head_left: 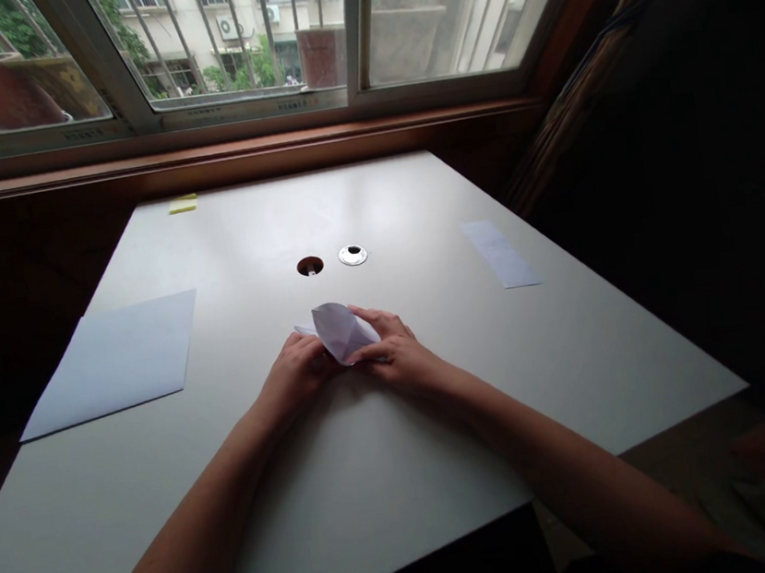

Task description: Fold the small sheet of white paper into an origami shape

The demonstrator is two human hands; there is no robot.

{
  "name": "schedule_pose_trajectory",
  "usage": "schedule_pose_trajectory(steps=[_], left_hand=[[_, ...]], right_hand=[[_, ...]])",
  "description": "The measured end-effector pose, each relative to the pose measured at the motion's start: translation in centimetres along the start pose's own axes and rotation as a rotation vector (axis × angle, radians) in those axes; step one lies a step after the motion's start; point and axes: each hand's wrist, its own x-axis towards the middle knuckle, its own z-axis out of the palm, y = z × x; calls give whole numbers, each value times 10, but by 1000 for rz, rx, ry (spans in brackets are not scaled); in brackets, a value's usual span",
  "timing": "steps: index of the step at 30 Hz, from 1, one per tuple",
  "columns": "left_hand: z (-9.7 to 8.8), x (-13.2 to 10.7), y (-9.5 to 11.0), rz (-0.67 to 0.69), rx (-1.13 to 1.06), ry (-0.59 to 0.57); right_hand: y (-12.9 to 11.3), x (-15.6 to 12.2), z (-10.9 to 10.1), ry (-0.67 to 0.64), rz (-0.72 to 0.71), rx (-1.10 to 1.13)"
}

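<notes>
A small folded piece of white paper sits at the middle of the white table, partly raised off the surface. My left hand grips its left side with curled fingers. My right hand pinches its right side, thumb and fingers closed on the fold. Both hands rest on the tabletop close together.
A flat sheet of white paper lies at the left. A narrow paper strip lies at the right. A cable hole and its round cap sit beyond the hands. A yellow sticky pad is at the far left corner, below the window.
</notes>
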Motion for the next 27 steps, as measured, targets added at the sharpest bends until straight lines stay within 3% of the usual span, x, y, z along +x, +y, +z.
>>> schedule_pose_trajectory(steps=[5, 10, 15, 22, 27], left_hand=[[-1, 1, 5, -93, -19, 3], [-1, 1, 10, -251, -65, 25], [-3, 3, 12, -266, -62, 30], [-7, 4, 12, -243, -54, 30], [-4, 5, 12, -217, -26, 47]], right_hand=[[-1, -1, -3, -6, 11, 96], [-4, -5, -3, 102, 107, 347], [-2, -8, 3, 191, 155, 445], [-3, -4, 3, 209, 35, 141], [-3, -3, 4, 242, 22, 53]])
